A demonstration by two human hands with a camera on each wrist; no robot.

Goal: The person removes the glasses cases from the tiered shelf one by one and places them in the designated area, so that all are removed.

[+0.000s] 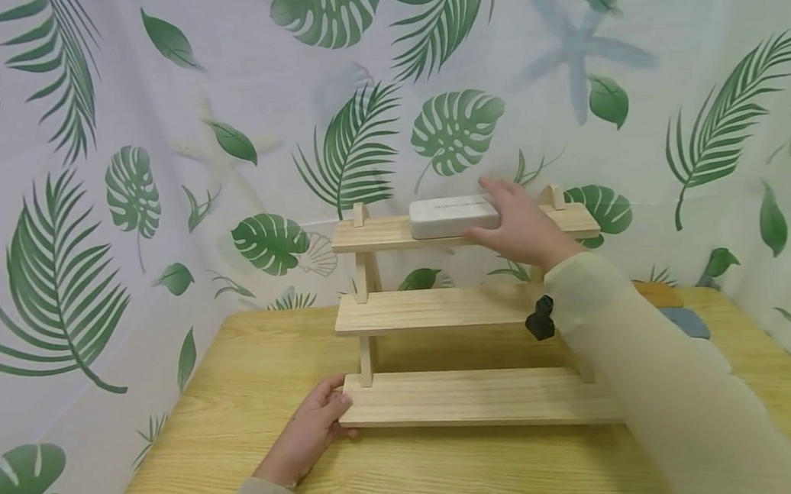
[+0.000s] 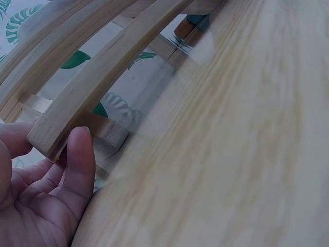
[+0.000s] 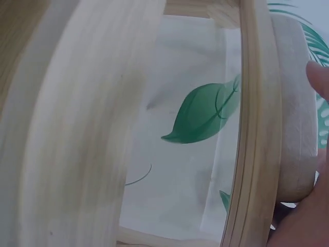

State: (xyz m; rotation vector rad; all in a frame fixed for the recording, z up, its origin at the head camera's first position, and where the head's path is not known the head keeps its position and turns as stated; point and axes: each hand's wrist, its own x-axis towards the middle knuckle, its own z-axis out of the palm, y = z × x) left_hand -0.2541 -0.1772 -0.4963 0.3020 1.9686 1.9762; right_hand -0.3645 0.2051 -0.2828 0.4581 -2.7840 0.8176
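Note:
A three-tier wooden shelf stand (image 1: 434, 308) stands on the table. On its top tier lies a white oblong case (image 1: 445, 219) with rounded edges and small lettering too small to read. My right hand (image 1: 521, 223) grips the case's right end, thumb at the front and fingers over the top. In the right wrist view the case (image 3: 295, 108) rests against the top board, the hand at its end. My left hand (image 1: 314, 421) holds the left end of the bottom tier. The left wrist view shows the thumb and fingers of this hand (image 2: 46, 200) around the board's end (image 2: 67, 118).
Behind the stand's right side, flat rounded pieces lie on the wooden table (image 1: 259, 364): an orange-brown one (image 1: 660, 293), a blue-grey one (image 1: 685, 322) and pale ones partly hidden by my right sleeve. A leaf-patterned cloth (image 1: 375, 149) hangs close behind and at both sides.

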